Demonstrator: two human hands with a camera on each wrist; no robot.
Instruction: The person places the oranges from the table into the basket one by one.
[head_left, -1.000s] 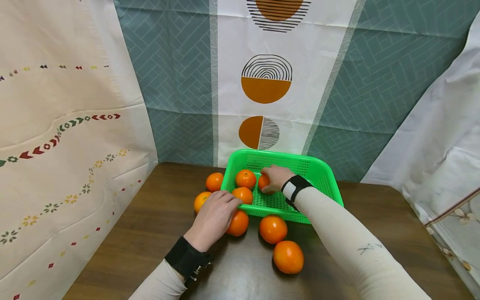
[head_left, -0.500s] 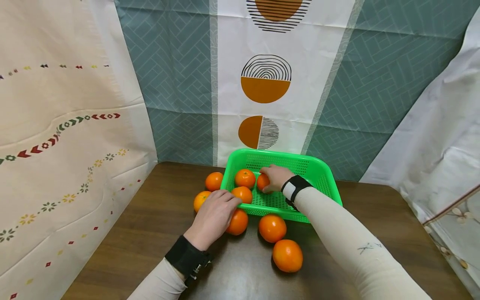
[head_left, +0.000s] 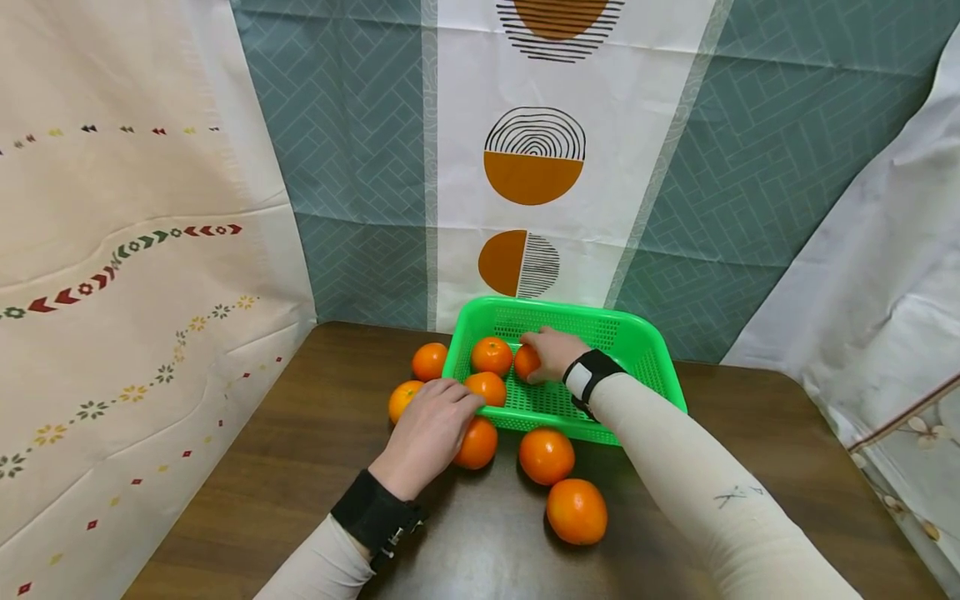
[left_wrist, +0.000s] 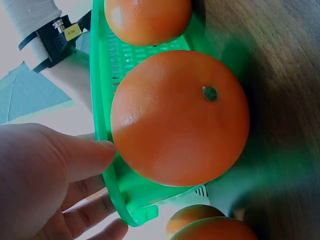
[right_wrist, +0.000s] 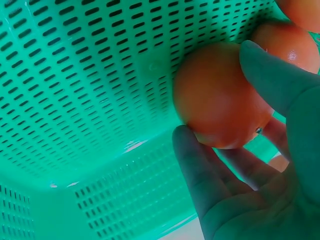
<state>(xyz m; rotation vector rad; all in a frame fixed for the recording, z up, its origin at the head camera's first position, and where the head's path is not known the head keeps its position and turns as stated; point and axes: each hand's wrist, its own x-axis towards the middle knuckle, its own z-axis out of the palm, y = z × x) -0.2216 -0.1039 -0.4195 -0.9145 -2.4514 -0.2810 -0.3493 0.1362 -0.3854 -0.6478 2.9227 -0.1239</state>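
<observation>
Inside the basket (head_left: 570, 428), the right hand (head_left: 557, 354) grips an orange (head_left: 526, 362), partly hiding it from me. The left hand (head_left: 427, 425) pinches the basket, covering some of another orange (head_left: 478, 444) just in front of the basket.

Head view bright, soft glare on tabletop (head_left: 480, 542); right wrist view heavily green-tinted.

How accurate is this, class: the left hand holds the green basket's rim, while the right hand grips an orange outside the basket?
Not quite: the gripped orange is inside the green basket, not outside, as the right wrist view shows. The right hand grips it, and the left hand holds the rim.
</observation>
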